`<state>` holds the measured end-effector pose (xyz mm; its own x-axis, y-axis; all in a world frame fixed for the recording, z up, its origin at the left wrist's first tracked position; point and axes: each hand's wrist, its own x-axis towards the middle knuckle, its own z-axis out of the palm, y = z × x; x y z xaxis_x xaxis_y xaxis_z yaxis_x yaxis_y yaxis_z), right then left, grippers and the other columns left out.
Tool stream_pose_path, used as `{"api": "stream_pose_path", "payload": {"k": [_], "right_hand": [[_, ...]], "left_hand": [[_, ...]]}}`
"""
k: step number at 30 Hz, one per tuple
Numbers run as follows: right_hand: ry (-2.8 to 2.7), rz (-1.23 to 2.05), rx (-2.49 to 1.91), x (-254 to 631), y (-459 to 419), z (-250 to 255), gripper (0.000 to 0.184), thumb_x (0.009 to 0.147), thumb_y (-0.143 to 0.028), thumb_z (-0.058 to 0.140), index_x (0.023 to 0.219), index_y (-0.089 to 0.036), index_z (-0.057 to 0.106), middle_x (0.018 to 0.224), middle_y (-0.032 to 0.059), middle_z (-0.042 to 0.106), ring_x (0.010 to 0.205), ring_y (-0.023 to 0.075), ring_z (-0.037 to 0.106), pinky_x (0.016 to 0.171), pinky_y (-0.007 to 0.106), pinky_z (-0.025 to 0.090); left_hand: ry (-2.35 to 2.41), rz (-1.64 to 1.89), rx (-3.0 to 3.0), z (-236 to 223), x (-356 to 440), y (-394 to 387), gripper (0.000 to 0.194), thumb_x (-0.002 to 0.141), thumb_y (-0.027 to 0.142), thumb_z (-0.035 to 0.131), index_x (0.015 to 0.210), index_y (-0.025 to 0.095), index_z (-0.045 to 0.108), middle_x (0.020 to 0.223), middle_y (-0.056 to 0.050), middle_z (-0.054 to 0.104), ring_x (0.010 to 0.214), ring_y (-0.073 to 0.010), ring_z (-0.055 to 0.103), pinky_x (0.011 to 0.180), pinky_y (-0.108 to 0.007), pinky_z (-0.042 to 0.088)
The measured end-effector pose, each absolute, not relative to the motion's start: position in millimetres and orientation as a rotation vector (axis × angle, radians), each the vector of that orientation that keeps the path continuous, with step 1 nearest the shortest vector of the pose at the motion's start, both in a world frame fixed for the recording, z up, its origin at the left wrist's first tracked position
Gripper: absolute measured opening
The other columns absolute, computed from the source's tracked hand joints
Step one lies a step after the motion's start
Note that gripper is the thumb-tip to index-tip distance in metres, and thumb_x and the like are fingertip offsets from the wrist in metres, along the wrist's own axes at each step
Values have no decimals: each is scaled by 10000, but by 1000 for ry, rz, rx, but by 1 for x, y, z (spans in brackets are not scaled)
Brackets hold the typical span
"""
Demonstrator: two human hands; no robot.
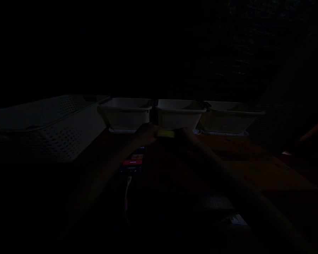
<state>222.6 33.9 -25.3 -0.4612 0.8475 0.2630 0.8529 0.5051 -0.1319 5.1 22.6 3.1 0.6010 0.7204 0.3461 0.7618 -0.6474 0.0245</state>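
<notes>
The scene is very dark. A small yellow object (165, 133), flat and strip-like, lies between my two hands above the table. My left hand (146, 134) is closed on its left end. My right hand (187, 136) is closed at its right end, where a darker part shows. The single fingers are lost in shadow, and the object's kind cannot be made out. Below my left hand, a phone (133, 163) with a lit screen lies on the table, a white cable (127, 190) plugged into its near end. My forearm partly covers the phone.
Three pale tubs, a left one (129, 116), a middle one (178, 118) and a right one (228, 120), stand in a row behind my hands. A large white perforated basket (79, 130) is at the left. The wooden table (254, 165) ends at the right, where an arm-like shape (314, 132) shows dimly.
</notes>
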Motion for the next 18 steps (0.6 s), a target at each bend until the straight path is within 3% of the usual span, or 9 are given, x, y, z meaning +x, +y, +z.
{"api": "stream_pose_path", "payload": {"k": [10,18], "right_hand": [[-2487,-23,-1363,226,35,-27,235,791,-198,491,952,-137,653,922,106,677,802,188,632,612,226,386],[-2464,-6,-1405,219,28,-22,328,792,-205,510,1101,-160,609,995,126,670,877,225,635,684,255,434]], "left_hand": [[-1237,-495,-2741,8,5,17,355,665,127,556,990,207,674,796,-38,685,709,-163,616,613,-246,419],[-1237,-480,-2705,7,4,20,368,663,126,537,997,205,670,838,-45,688,734,-174,627,608,-243,419]]}}
